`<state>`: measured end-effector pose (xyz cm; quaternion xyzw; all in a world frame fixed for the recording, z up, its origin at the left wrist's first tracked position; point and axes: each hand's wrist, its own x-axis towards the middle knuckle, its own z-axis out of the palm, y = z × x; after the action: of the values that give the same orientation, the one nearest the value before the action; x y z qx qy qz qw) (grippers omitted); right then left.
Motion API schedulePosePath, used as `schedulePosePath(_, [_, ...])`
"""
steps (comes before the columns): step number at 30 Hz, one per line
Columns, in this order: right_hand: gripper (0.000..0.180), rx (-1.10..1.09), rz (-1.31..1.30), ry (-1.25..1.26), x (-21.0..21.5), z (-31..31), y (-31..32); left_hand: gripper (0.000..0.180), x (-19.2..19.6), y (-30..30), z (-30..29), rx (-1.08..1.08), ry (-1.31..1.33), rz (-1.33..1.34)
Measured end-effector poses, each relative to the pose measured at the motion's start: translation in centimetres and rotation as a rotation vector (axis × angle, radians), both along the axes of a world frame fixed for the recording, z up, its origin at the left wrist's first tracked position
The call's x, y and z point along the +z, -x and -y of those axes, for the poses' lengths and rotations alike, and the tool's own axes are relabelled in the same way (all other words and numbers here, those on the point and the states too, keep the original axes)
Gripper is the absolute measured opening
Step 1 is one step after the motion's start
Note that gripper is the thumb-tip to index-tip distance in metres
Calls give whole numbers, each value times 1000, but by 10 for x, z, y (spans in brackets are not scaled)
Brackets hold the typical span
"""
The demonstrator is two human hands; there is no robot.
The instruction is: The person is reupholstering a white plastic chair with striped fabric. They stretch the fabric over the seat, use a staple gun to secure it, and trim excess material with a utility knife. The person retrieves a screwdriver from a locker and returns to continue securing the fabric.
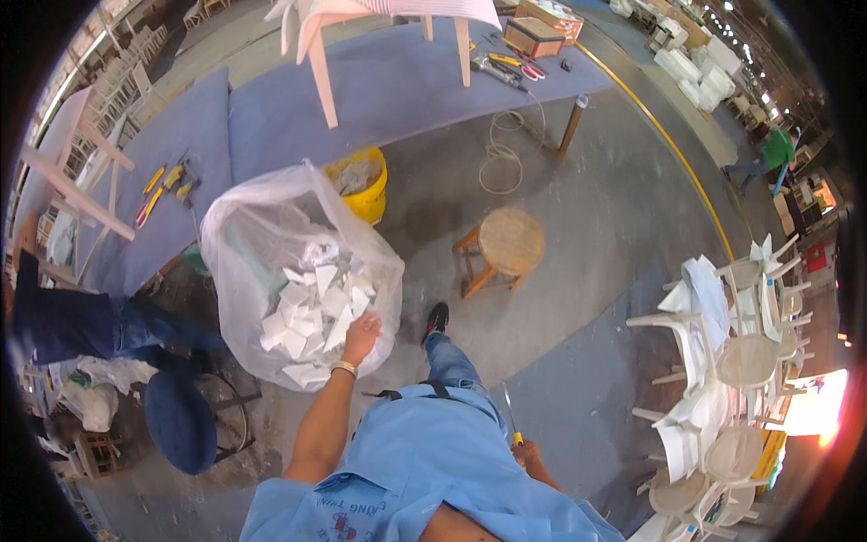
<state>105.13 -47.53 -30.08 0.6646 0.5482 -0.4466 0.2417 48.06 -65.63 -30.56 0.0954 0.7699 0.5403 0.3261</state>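
Observation:
My left hand [359, 332] reaches into a large clear plastic bag [253, 226] and rests on the white foam pieces [312, 312] heaped inside; whether its fingers grip a piece is hidden. A bracelet sits on that wrist. Down by my hip, my right hand [533, 456] is closed on a yellow-handled screwdriver [511, 417] whose thin shaft points up and away. My blue shirt fills the bottom of the picture and one dark shoe [437, 318] shows on the grey floor beside the bag.
A yellow bucket [368, 199] stands behind the bag, a round wooden stool [506, 246] to its right. Blue-covered workbenches [388, 86] hold white chair frames and tools. A person in jeans [72, 325] is at the left; stacked white chairs [731, 361] stand right.

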Motion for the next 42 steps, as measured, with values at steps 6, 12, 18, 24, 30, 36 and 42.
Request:
schedulePosePath(6, [55,168,-158,-423,-24,-157,219,51,-45,50,-64,-271,595,96])
schedulePosePath(12, [50,447,-739,-866,45,-339,515,41,-20,112,-123,28,325,122])
schedulePosePath(18, [59,527,-633,-681,118,-449,749,37,21,252,-221,144,42,111])
schedulePosePath(24, [59,539,-333,-455,94,-475,788,40,124,415,-356,152,-156,18])
schedulePosePath(30, [59,392,-159,-317,72,-452,678,46,216,535,-468,-154,-264,-127])
schedulePosePath(36, [45,-572,-245,-284,87,-440,560,41,254,557,-539,-137,-419,-251])
schedulePosePath(42, [31,-587,-560,-801,118,-560,653,35,235,570,-629,-396,-181,-1169])
